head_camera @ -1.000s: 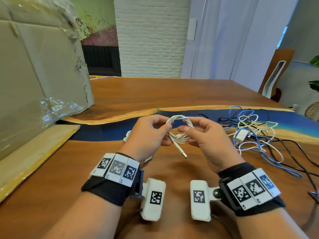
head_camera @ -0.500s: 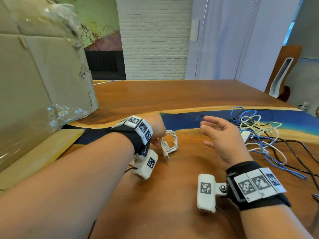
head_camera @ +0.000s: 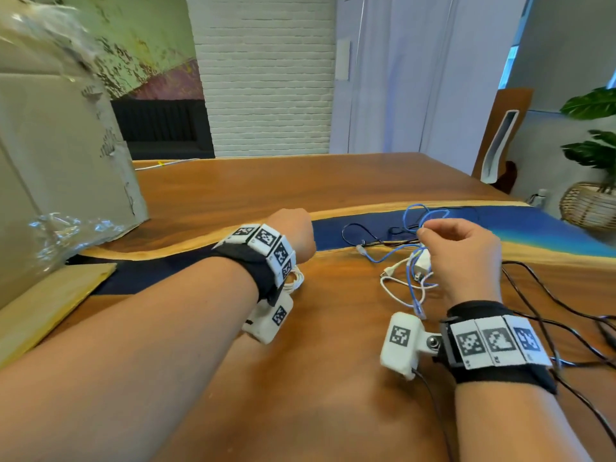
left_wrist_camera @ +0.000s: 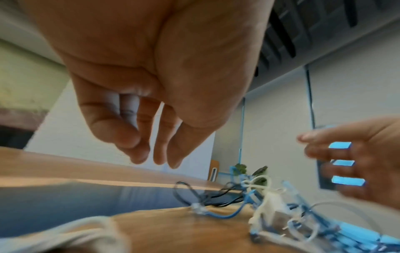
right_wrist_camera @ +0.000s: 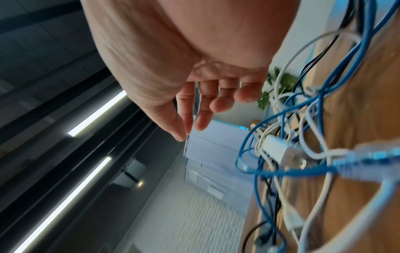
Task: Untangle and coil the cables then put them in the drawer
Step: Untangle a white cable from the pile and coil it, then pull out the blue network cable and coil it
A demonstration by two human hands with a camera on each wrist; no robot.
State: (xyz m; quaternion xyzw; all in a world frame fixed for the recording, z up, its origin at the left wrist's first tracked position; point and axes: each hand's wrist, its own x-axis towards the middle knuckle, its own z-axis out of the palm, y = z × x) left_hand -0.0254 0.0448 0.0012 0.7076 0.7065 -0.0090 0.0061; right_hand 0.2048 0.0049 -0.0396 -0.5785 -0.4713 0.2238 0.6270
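Observation:
A coiled white cable [head_camera: 296, 278] lies on the wooden table [head_camera: 333, 361], half hidden under my left wrist; in the left wrist view this white coil [left_wrist_camera: 65, 234] is a blur at the bottom. My left hand [head_camera: 296, 235] hovers above it, fingers [left_wrist_camera: 158, 154] hanging relaxed and holding nothing. A tangle lies to the right: a blue cable [head_camera: 390, 258], a white cable with a charger plug [head_camera: 423, 261] and a black cable [head_camera: 353, 228]. My right hand [head_camera: 460, 248] hovers over the tangle with loose fingers [right_wrist_camera: 201, 119] and nothing between them. No drawer is in view.
A large cardboard box [head_camera: 50, 161] with plastic wrap stands at the left. More black cables [head_camera: 550, 295] trail off to the right edge. A blue resin strip [head_camera: 533, 225] crosses the table. A plant and a wicker basket [head_camera: 586, 208] stand beyond the right corner.
A second ago both hands held the white coil. The left hand carried it left, set it on the table and let go. The right hand moved right over the tangle.

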